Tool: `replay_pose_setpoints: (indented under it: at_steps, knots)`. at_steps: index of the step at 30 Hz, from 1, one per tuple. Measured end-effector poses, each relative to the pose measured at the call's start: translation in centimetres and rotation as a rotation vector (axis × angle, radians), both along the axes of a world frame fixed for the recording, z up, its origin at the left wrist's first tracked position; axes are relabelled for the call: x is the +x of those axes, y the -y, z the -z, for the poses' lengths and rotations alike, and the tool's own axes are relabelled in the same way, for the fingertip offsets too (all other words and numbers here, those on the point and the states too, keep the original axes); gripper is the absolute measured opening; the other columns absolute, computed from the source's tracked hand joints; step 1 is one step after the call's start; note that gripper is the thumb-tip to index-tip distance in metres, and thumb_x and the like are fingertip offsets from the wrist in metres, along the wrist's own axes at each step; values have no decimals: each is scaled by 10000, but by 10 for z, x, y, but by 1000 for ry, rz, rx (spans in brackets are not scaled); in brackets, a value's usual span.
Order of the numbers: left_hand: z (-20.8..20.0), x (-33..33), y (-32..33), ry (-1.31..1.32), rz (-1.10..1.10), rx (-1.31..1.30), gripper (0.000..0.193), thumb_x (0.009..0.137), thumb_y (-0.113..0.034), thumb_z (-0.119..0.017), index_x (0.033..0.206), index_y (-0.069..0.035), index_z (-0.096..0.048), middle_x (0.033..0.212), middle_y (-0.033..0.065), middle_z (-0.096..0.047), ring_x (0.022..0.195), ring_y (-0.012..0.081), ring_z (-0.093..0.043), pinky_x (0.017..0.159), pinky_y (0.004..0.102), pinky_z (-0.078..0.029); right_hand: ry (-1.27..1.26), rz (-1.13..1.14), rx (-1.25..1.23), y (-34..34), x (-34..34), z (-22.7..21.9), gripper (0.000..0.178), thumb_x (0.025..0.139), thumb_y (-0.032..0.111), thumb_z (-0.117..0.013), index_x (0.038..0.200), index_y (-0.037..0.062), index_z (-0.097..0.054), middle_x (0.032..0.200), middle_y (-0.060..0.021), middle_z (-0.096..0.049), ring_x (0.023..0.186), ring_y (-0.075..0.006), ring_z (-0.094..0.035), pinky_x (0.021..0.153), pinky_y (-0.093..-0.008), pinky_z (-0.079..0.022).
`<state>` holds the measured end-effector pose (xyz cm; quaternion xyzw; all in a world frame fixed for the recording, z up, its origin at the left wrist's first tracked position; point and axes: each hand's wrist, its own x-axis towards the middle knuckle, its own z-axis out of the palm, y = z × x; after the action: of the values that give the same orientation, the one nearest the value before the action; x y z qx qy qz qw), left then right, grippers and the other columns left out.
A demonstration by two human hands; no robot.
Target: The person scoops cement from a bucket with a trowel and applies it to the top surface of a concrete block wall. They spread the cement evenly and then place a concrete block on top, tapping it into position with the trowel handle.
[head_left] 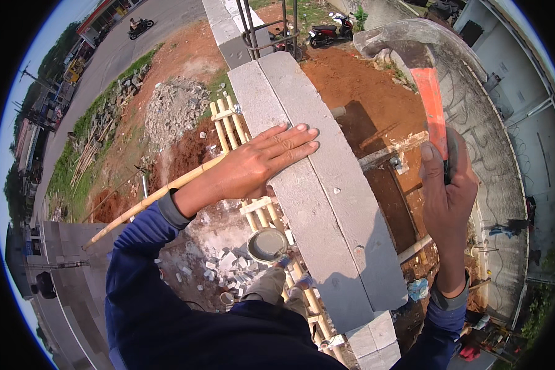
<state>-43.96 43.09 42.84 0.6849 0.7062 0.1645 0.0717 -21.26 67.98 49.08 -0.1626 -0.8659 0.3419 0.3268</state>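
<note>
Pale grey is noted on the paired blocks (324, 240) at mid-frame, marked lengthwise by one thin darker line; the lower end is turned slate by shadow. Bright orange-red is recorded on the flat tool (431, 108), upper right. Navy blue is seen on the sleeves (145, 253), with grey at the cuffs (177, 208). Straw yellow is logged for the bamboo pole (160, 195), left of centre. Rust-orange is shown by the soil (336, 83), upper centre. The grey wall (502, 185), right side, is patterned with looping dark streaks. Whitish grey is noted on the rubble (176, 108), upper left.
</note>
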Motion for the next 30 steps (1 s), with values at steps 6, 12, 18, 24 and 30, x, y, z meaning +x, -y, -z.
replay_pose_setpoints:
  at_steps: [6,12,18,24,30]
  knots:
    - [6,-6,-10,-115,74,112,1342,480,-249,-958,1645,-113,-306,1718,63,-290,1574,274,-293,1334,465,-255,382,-232,155,-19,-91,5,366,1051,277,-601,1331,46,-648,829,-215,-686,716,-358,-648,686,-443,-499]
    - [13,-5,-11,-81,102,174,1319,486,-196,-962,1633,-92,-321,1703,89,-320,1570,285,-301,1329,476,-257,368,-210,236,-1,-98,8,373,1036,256,-621,1347,53,-661,887,-213,-716,732,-288,-621,730,-415,-507]
    - [24,-9,-10,-141,49,190,1334,485,-227,-978,1636,-108,-314,1695,63,-341,1554,278,-336,1328,455,-269,455,-60,176,47,-42,-49,361,1042,302,-608,1303,64,-683,695,-207,-612,609,-293,-618,626,-428,-477]
    - [28,-12,-15,-148,89,274,1292,488,-185,-978,1617,-102,-357,1677,91,-370,1538,304,-359,1310,444,-293,469,206,43,94,81,-31,393,1058,292,-630,1313,-3,-670,648,-123,-579,572,-111,-492,545,-349,-412]
    - [31,-15,-16,-235,104,267,1288,517,-222,-989,1623,-97,-342,1678,103,-366,1539,308,-356,1301,430,-301,330,378,-141,118,151,-20,302,1072,250,-633,1228,2,-706,665,69,-470,590,-41,-375,517,-257,-295]
